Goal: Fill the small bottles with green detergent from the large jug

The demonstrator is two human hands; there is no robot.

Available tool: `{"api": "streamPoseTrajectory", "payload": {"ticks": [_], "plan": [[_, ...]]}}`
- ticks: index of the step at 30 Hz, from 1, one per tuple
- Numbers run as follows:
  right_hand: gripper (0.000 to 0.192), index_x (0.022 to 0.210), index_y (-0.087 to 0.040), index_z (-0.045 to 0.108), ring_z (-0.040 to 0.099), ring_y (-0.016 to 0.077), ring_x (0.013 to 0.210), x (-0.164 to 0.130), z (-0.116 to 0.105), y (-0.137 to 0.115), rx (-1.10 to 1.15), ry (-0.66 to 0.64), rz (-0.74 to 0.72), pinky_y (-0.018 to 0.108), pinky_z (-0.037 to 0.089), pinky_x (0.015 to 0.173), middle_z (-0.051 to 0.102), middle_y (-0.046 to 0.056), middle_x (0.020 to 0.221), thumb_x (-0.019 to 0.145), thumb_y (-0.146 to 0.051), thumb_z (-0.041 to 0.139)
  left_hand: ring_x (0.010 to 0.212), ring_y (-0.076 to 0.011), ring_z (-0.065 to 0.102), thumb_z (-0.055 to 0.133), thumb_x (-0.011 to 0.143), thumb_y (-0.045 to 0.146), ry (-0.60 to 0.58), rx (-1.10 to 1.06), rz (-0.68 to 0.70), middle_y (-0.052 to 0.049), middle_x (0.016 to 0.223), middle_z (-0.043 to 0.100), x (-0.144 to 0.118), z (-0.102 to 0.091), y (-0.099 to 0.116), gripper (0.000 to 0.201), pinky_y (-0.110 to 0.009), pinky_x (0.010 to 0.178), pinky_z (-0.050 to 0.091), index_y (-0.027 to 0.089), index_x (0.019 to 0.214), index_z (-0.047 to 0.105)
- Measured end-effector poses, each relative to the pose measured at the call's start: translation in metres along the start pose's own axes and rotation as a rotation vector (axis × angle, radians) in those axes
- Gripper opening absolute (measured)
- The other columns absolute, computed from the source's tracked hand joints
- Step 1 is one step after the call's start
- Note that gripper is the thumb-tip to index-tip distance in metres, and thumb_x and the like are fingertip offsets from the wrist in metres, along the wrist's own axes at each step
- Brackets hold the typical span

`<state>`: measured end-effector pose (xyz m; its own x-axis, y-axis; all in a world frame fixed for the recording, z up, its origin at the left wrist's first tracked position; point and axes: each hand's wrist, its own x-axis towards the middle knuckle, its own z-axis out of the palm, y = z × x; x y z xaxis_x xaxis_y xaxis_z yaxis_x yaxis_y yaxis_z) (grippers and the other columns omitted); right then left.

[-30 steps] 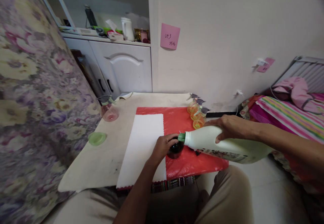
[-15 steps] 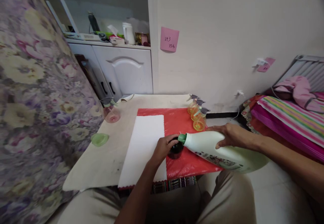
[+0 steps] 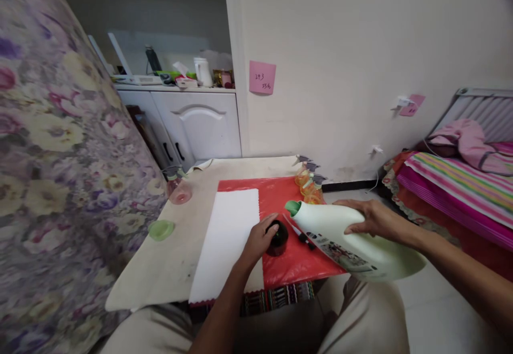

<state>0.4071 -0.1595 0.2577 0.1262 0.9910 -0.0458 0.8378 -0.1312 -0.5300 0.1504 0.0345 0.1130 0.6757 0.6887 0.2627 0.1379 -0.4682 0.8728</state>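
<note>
My right hand grips a large pale green detergent bottle by its handle. The bottle lies tilted, its green spout pointing left and slightly up, apart from the cup. My left hand is wrapped round the left side of a dark round cup, which stands on the red plastic sheet. What is inside the cup is too dark to make out. A slim pen-like thing with a dark end lies between the cup and the bottle.
Orange spray bottles stand at the sheet's far right corner. A white scalloped sheet lies left of the cup. Further left are a light green cap and a pink spray bottle. A bed stands on the right.
The detergent bottle's spout has lifted up and away from the cup, baring the pen-like thing. My left hand stays on the cup. The whole view has shifted slightly.
</note>
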Motion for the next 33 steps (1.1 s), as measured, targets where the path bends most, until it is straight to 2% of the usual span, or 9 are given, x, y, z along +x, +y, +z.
{"api": "streamPoseTrajectory", "payload": {"ticks": [6,14,20,23,27,30,33], "plan": [[0.064,0.131,-0.026,0.052,0.054,0.0126,0.056,-0.021,0.003,0.004,0.288,0.161,0.046,0.022,0.043,0.043,0.067,0.004,0.109,0.072,-0.045,0.068,0.127,-0.0214,0.049,0.047,0.089,0.044,0.045,-0.071,-0.095,-0.007,0.134,0.057,-0.004,0.003,-0.004,0.044,-0.041,0.113,0.031,0.02,0.124,0.058],[0.064,0.124,-0.025,0.057,0.046,0.0107,0.049,-0.046,0.006,0.001,0.448,0.551,0.072,0.024,0.042,0.041,0.067,0.002,0.089,0.066,-0.045,0.075,0.13,-0.0213,0.046,0.042,0.09,0.051,0.129,-0.124,-0.161,-0.009,0.137,0.054,-0.018,0.005,-0.015,0.054,-0.04,0.114,0.03,0.016,0.13,0.053],[0.066,0.125,-0.025,0.056,0.042,0.0108,0.046,-0.042,0.009,-0.026,0.574,0.714,0.01,0.024,0.039,0.043,0.057,-0.005,0.064,0.064,-0.039,0.077,0.134,-0.0222,0.04,0.04,0.09,0.053,0.172,-0.141,-0.179,-0.009,0.144,0.046,-0.031,0.006,-0.029,0.057,-0.042,0.116,0.024,0.017,0.133,0.048],[0.068,0.127,-0.026,0.054,0.041,0.0103,0.045,-0.032,0.015,-0.045,0.64,0.747,-0.039,0.023,0.037,0.042,0.053,-0.006,0.062,0.064,-0.038,0.078,0.135,-0.0232,0.039,0.042,0.089,0.052,0.17,-0.128,-0.181,-0.01,0.144,0.046,-0.041,0.007,-0.035,0.058,-0.043,0.116,0.024,0.016,0.135,0.046],[0.066,0.126,-0.026,0.055,0.04,0.0102,0.045,-0.012,0.033,-0.077,0.711,0.727,-0.09,0.023,0.037,0.041,0.051,-0.006,0.062,0.065,-0.037,0.078,0.133,-0.0237,0.041,0.042,0.089,0.046,0.152,-0.1,-0.165,-0.01,0.143,0.047,-0.058,0.008,-0.041,0.055,-0.043,0.115,0.028,0.016,0.136,0.045],[0.067,0.127,-0.026,0.054,0.04,0.0093,0.047,0.01,0.054,-0.107,0.78,0.687,-0.117,0.023,0.038,0.041,0.058,-0.003,0.074,0.065,-0.036,0.078,0.132,-0.0237,0.043,0.039,0.091,0.04,0.123,-0.073,-0.142,-0.006,0.141,0.05,-0.068,0.009,-0.044,0.048,-0.043,0.114,0.031,0.021,0.134,0.047],[0.068,0.129,-0.026,0.051,0.042,0.0092,0.049,0.038,0.083,-0.141,0.842,0.598,-0.154,0.023,0.04,0.042,0.063,0.002,0.094,0.066,-0.036,0.077,0.133,-0.0249,0.04,0.035,0.093,0.03,0.045,-0.035,-0.141,-0.009,0.138,0.052,-0.07,0.007,-0.045,0.041,-0.043,0.115,0.027,0.024,0.129,0.052]]}}
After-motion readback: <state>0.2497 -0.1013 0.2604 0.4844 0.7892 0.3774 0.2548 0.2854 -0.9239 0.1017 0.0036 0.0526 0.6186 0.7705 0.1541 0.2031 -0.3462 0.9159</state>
